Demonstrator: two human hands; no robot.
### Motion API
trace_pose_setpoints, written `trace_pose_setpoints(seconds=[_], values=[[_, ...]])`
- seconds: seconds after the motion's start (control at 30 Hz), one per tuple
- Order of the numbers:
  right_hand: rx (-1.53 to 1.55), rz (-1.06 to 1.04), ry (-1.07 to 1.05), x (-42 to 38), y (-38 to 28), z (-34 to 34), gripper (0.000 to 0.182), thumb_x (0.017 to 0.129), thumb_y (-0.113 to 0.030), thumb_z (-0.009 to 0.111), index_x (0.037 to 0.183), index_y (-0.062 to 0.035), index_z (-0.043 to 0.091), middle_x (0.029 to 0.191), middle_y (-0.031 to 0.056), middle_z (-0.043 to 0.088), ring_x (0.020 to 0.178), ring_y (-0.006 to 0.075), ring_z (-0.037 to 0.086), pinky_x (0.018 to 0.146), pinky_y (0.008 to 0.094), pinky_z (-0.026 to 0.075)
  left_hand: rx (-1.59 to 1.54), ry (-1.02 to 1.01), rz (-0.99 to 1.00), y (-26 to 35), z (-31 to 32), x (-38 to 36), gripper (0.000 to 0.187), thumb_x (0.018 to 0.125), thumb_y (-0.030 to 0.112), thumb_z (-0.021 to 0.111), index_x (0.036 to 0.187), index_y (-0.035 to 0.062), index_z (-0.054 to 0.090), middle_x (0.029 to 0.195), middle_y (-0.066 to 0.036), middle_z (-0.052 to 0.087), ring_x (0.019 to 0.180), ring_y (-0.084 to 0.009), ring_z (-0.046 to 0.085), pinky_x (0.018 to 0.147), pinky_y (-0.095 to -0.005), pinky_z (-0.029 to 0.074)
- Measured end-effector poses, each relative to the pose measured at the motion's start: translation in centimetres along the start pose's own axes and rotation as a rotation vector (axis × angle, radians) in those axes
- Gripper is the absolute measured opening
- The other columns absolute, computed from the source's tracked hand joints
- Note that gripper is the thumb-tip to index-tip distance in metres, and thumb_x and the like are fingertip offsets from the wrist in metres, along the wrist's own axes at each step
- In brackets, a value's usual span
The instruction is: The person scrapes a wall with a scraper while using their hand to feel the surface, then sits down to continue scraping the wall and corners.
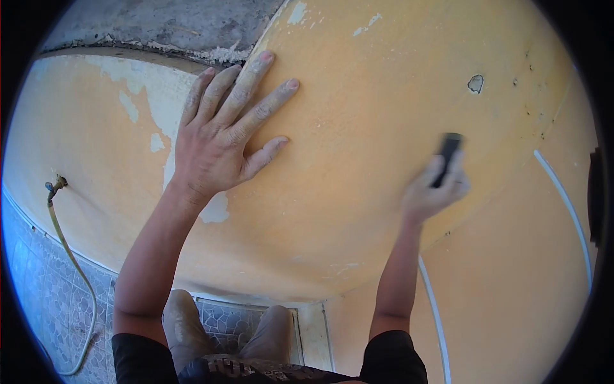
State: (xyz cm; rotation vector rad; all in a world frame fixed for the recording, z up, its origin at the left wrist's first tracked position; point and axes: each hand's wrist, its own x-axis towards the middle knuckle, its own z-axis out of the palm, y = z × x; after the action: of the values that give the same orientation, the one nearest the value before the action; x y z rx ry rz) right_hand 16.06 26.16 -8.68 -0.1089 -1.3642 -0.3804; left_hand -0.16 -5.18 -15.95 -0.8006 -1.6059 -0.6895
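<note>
My left hand (220, 125) lies against the yellow-orange wall (345, 173) with its fingers spread. Pale dust coats the fingers, and the fingertips are near the edge of the bare grey recess (185, 25). Lower right, my right hand (438, 189) is closed around a dark rectangular block (450, 157), held up against or close to the wall. Motion blurs this hand and the block, so the block's working face is hidden. White patches of peeled paint (160, 96) show beside and below my left hand.
A brass tap (56, 184) with a yellowish hose (75, 262) sticks out on the left. White conduits (435, 320) run along the wall at right. A chipped hole (475, 83) marks the upper right wall. Patterned tiles (64, 281) cover the floor.
</note>
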Motion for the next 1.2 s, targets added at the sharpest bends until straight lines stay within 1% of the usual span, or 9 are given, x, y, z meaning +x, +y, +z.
trace_pose_setpoints(seconds=[0.1,0.2,0.23,0.3,0.4,0.6,0.8,1.0,1.2], values=[[0.351,-0.485,-0.462,-6.8,-1.2,-2.5,0.037,0.099,-0.022,0.069,0.13,-0.0035,0.068,0.113,0.0154,0.061,0.092,0.0201,0.052,0.071,0.0336,0.043,0.004,0.015,-0.003,0.0,0.0,-0.1,0.064,0.088,0.052,0.07,0.147,0.0315,0.057,0.162,-0.005,0.041,0.137,-0.0296,0.047,0.121,-0.0487,0.029],[0.422,-0.033,-0.693,-6.4,1.7,-3.0,0.038,0.099,-0.022,0.069,0.132,-0.0037,0.066,0.109,0.013,0.057,0.09,0.0216,0.049,0.071,0.0304,0.04,0.019,0.014,-0.001,-0.1,-0.1,0.1,0.065,0.087,0.051,0.071,0.147,0.0315,0.057,0.161,-0.005,0.042,0.137,-0.0293,0.048,0.121,-0.0485,0.03],[0.055,-0.377,-0.175,-3.8,2.3,-2.0,0.04,0.099,-0.024,0.069,0.133,-0.0022,0.065,0.106,0.0132,0.054,0.09,0.0223,0.051,0.072,0.033,0.043,0.008,0.01,0.0,-0.2,-0.2,0.2,0.064,0.087,0.05,0.071,0.147,0.0315,0.057,0.161,-0.005,0.042,0.137,-0.0292,0.048,0.121,-0.0486,0.03],[0.061,0.268,-0.02,0.5,3.5,-1.7,0.042,0.1,-0.024,0.068,0.135,-0.001,0.063,0.105,0.0132,0.052,0.094,0.0265,0.052,0.079,0.0393,0.046,-0.008,0.0,-0.009,-0.1,-0.3,-0.1,0.064,0.087,0.05,0.072,0.147,0.0314,0.057,0.161,-0.005,0.043,0.137,-0.0291,0.048,0.121,-0.0487,0.031],[-0.076,0.302,0.053,-0.5,3.7,-1.1,0.045,0.1,-0.024,0.068,0.138,0.0002,0.061,0.11,0.0156,0.054,0.097,0.0303,0.053,0.086,0.0451,0.046,-0.024,0.008,-0.007,0.0,-0.2,0.1,0.065,0.087,0.048,0.073,0.147,0.0304,0.057,0.16,-0.004,0.043,0.136,-0.0288,0.048,0.121,-0.0492,0.031],[0.251,-0.54,-0.457,-6.4,-0.8,-4.9,0.055,0.09,-0.024,0.08,0.14,-0.0118,0.063,0.101,0.0068,0.062,0.097,0.0256,0.054,0.08,0.035,0.044,-0.026,0.026,-0.003,-0.1,-0.4,0.2,0.065,0.086,0.046,0.074,0.147,0.0292,0.058,0.159,-0.005,0.044,0.134,-0.0298,0.05,0.12,-0.0493,0.033],[0.147,0.558,0.108,0.1,1.7,-1.1,0.048,0.096,-0.018,0.073,0.139,-0.0002,0.06,0.098,0.0125,0.055,0.094,0.0284,0.055,0.082,0.0404,0.049,-0.019,0.01,-0.005,0.1,-0.4,0.1,0.067,0.084,0.045,0.075,0.147,0.0287,0.058,0.16,-0.005,0.045,0.132,-0.0306,0.052,0.119,-0.0483,0.034],[0.256,-0.567,-0.363,-9.1,-2.5,-4.5,0.05,0.09,-0.024,0.08,0.136,-0.0098,0.066,0.106,0.005,0.058,0.097,0.0241,0.051,0.086,0.044,0.045,-0.026,0.02,-0.003,0.2,-0.2,0.2,0.067,0.084,0.045,0.075,0.147,0.029,0.057,0.16,-0.005,0.044,0.133,-0.0306,0.051,0.119,-0.0484,0.034],[0.105,0.337,-0.037,-3.1,3.0,-2.2,0.049,0.096,-0.025,0.074,0.137,-0.0006,0.062,0.106,0.0105,0.057,0.093,0.029,0.053,0.079,0.0428,0.048,-0.027,0.006,-0.003,0.1,-0.6,0.1,0.067,0.084,0.043,0.076,0.147,0.0295,0.057,0.16,-0.004,0.045,0.132,-0.0305,0.052,0.119,-0.0473,0.035]])
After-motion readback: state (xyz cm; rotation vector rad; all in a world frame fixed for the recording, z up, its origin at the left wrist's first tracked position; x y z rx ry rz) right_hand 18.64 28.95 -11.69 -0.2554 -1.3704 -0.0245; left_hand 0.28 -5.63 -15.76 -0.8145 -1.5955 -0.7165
